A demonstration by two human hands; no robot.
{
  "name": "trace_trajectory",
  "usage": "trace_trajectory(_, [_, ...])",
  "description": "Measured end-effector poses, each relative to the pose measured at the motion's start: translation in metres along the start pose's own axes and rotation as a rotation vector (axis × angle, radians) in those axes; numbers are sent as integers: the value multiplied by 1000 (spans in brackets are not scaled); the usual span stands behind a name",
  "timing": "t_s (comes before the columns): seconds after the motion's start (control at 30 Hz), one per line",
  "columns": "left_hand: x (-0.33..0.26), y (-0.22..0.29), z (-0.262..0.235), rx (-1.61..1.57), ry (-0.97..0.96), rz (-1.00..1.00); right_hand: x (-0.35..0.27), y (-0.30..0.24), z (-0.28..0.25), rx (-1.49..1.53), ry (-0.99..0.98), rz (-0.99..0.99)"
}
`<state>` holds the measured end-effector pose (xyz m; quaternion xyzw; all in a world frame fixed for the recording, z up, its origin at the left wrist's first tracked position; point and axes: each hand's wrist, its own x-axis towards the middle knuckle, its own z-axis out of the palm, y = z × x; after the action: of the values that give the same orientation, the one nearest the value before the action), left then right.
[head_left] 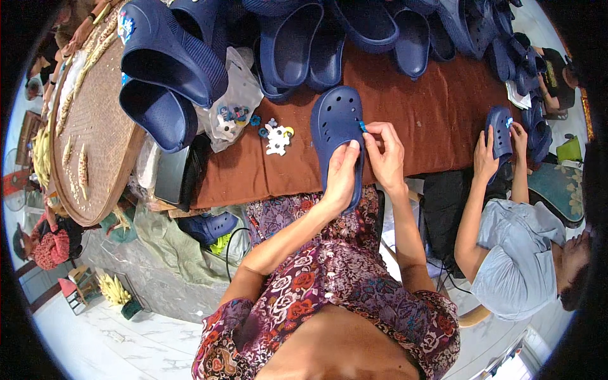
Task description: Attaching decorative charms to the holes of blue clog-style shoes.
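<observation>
Holding a navy blue clog (335, 136) over the near edge of the desk (437, 120), the person works on it with both hands. The left hand (342, 174) wraps the clog from below, fingers curled around its side and the thumb laid up along its perforated top. The right hand (385, 155) is at the clog's right rim, thumb and forefinger pinched together on a small blue charm (363, 126) that sits against the shoe's edge. The clog points away from the person, toe up toward the far side of the desk, its heel end hidden behind the left hand.

A brown cloth covers the desk. Just left of the clog lie a few loose charms (277, 138), white and blue, touching the cloth, and beside them a clear plastic bag (235, 107) with more charms inside. A heap of navy clogs (329, 38) fills the far side of the desk. At the left end a large round woven tray (95, 126) rests tilted, with pale strips along its rim.

To the right, another person in a grey shirt (516, 253) holds a second blue clog (500, 130) upright at the desk edge with both hands on it.
</observation>
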<state>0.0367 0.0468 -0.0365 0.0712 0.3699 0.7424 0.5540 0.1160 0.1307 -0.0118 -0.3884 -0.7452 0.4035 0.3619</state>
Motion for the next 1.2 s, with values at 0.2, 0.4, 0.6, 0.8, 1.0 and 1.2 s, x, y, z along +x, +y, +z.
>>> trace_trajectory(0.2, [2, 1, 5, 73, 116, 26, 8, 1, -8, -39, -62, -6])
trace_trajectory(0.4, [-9, 21, 4, 340, 170, 28, 19, 17, -15, 339, -211, 298])
trace_trajectory(0.6, [-21, 29, 0, 557, 277, 40, 15, 23, -18, 648, -390, 550])
trace_trajectory(0.8, [-25, 30, 3, 416, 307, 32, -1, 33, -11, 623, -314, 592])
trace_trajectory(1.0, [-32, 21, -11, 506, 289, 76, -3, 31, -9, 640, -366, 647])
trace_trajectory(1.2, [-35, 19, -5, 369, 224, 194, 2, 20, -5, 896, -472, 670])
